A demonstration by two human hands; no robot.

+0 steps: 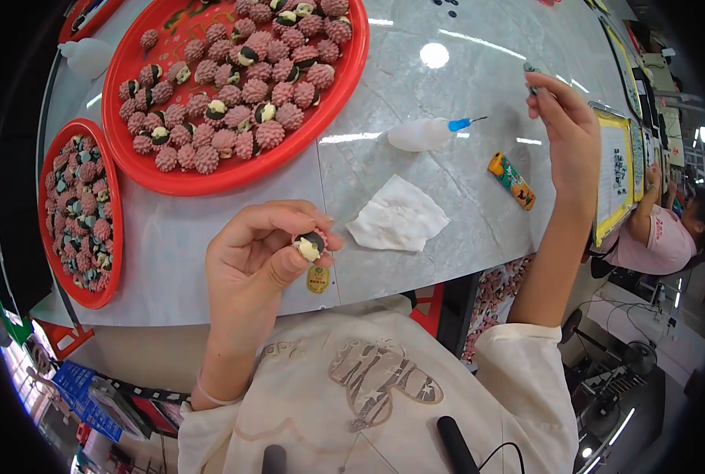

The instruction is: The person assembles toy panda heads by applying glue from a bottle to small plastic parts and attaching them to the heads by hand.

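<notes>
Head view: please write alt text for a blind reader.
A person's left hand holds a pink, black and cream piece; the right hand holds something dark. On the table lie a large red tray of pink pieces and a white cloth.

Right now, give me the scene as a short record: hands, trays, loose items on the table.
left_hand: left hand, fingers pinching a pink, black and cream piece
right_hand: right hand, raised, small dark piece at its fingers; grip unclear
large_tray: round red tray, many pink pieces, some with black and cream
small_tray: smaller red tray, pink and bluish pieces
between_hands: white cloth, white bottle with blue tip, orange-and-green object
</notes>
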